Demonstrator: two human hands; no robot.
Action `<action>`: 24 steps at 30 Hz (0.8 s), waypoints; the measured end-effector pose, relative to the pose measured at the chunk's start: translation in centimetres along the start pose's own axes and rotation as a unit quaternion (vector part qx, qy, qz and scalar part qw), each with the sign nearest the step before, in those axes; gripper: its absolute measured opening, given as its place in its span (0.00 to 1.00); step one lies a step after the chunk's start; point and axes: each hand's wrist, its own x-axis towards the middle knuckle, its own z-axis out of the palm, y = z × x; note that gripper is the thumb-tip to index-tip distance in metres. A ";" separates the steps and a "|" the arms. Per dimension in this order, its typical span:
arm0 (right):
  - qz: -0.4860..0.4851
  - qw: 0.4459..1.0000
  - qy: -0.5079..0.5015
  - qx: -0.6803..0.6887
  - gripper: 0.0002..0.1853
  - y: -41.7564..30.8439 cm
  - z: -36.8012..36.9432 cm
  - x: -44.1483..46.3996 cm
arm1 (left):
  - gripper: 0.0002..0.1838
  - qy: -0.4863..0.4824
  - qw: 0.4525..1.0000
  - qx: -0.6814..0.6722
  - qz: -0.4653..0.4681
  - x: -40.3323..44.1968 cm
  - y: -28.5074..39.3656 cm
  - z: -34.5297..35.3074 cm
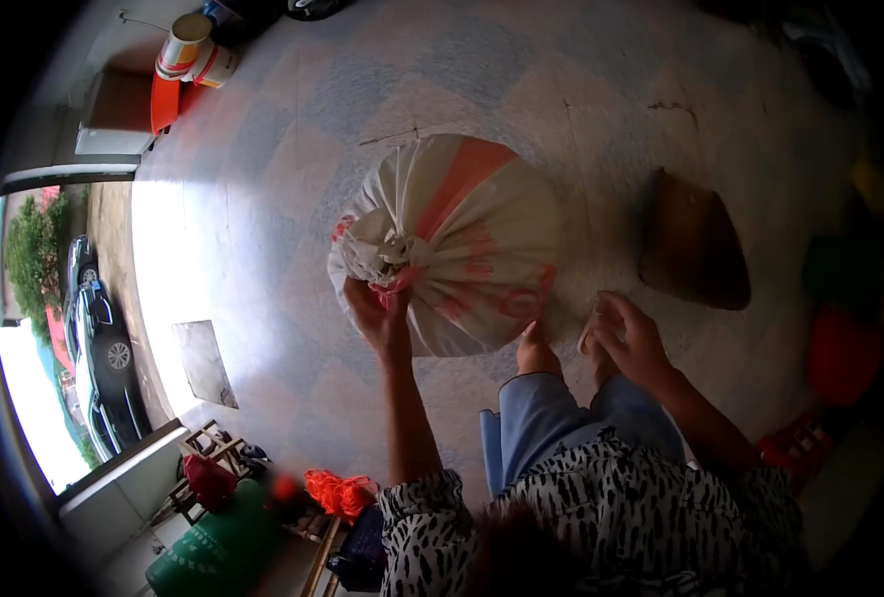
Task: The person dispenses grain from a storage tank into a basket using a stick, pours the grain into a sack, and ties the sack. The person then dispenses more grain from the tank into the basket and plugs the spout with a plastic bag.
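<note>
A full white woven sack (482,239) with red stripes and red print stands on the tiled floor in front of my legs. Its gathered neck (377,254) leans to the left, with a bit of pink-red tie around it. My left hand (380,316) is closed on the neck of the sack, just at that tie. To the right of the sack, my right hand (629,340) hangs in the air over my foot, apart from the sack. Its fingers are extended and I see nothing held in them.
A brown board-like piece (696,242) lies right of the sack. At lower left are a green sack (213,547), a wooden rack (203,458) and orange twine (339,495). Buckets (185,45) stand at upper left. Through the doorway a car (104,348) shows.
</note>
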 end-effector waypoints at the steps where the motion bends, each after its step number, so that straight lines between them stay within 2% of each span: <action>1: 0.017 1.000 0.009 0.024 0.20 -1.1 -0.3 0.5 | 0.33 -0.010 0.999 -0.016 0.040 -0.5 0.5 -0.1; 3: 0.038 0.998 0.018 0.045 0.20 -1.2 -1.0 0.4 | 0.31 -0.002 0.999 -0.030 0.042 -2.1 0.7 -1.0; 5: 0.133 0.988 0.038 0.067 0.24 2.4 -1.8 -1.1 | 0.28 0.103 0.991 0.066 0.044 -3.5 1.1 -1.7; 6: 0.146 0.985 0.061 0.062 0.24 4.6 -2.1 -2.2 | 0.27 0.140 0.986 0.092 0.018 -4.3 0.9 -2.2; 8: 0.286 0.953 0.087 0.043 0.28 10.5 -3.4 -5.5 | 0.22 0.180 0.974 0.134 -0.040 -6.2 -1.2 -4.3; 9: 0.306 0.943 0.126 0.038 0.28 13.7 -4.5 -7.3 | 0.20 0.169 0.974 0.141 -0.054 -7.6 -1.6 -4.0; 11: 0.415 0.888 0.196 -0.005 0.33 20.1 -6.3 -10.5 | 0.15 0.068 0.958 0.263 -0.093 -10.7 -1.7 -3.7; 12: 0.427 0.878 0.216 0.003 0.33 23.3 -7.4 -11.9 | 0.12 0.033 0.969 0.213 -0.119 -12.4 -1.5 -2.1; 13: 0.518 0.817 0.251 0.041 0.34 27.8 -9.7 -13.5 | 0.10 -0.136 0.961 0.218 -0.103 -15.4 -3.6 -3.0; 14: 0.593 0.757 0.266 0.073 0.34 30.5 -11.0 -13.8 | 0.10 -0.188 0.951 0.223 -0.098 -16.8 -2.9 -0.8; 15: 0.597 0.750 0.272 0.085 0.34 31.8 -12.3 -13.1 | 0.11 -0.163 0.924 0.208 -0.276 -17.9 -1.5 2.0; 16: 0.623 0.711 0.289 0.150 0.37 33.1 -13.4 -12.4 | 0.10 -0.210 0.913 0.231 -0.265 -19.6 -2.5 1.4; 17: 0.644 0.668 0.304 0.216 0.39 34.7 -14.6 -11.3 | 0.20 -0.323 0.754 0.468 -0.329 -19.2 -0.2 3.7; 18: 0.647 0.658 0.309 0.229 0.39 37.3 -14.8 -10.5 | 0.20 -0.357 0.699 0.509 -0.353 -18.7 0.5 5.5; 20: 0.662 0.588 0.324 0.334 0.43 43.3 -14.8 -8.9 | 0.20 -0.351 0.694 0.508 -0.370 -17.3 -1.2 9.6; 21: 0.659 0.543 0.370 0.365 0.45 46.3 -14.1 -7.9 | 0.20 -0.346 0.692 0.512 -0.373 -16.5 -2.5 12.3; 23: 0.634 0.463 0.429 0.447 0.43 51.4 -13.4 -6.1 | 0.20 -0.357 0.681 0.523 -0.369 -15.0 -6.3 17.6; 24: 0.637 0.450 0.428 0.457 0.43 54.2 -12.3 -5.8 | 0.20 -0.364 0.673 0.529 -0.367 -14.6 -8.5 19.7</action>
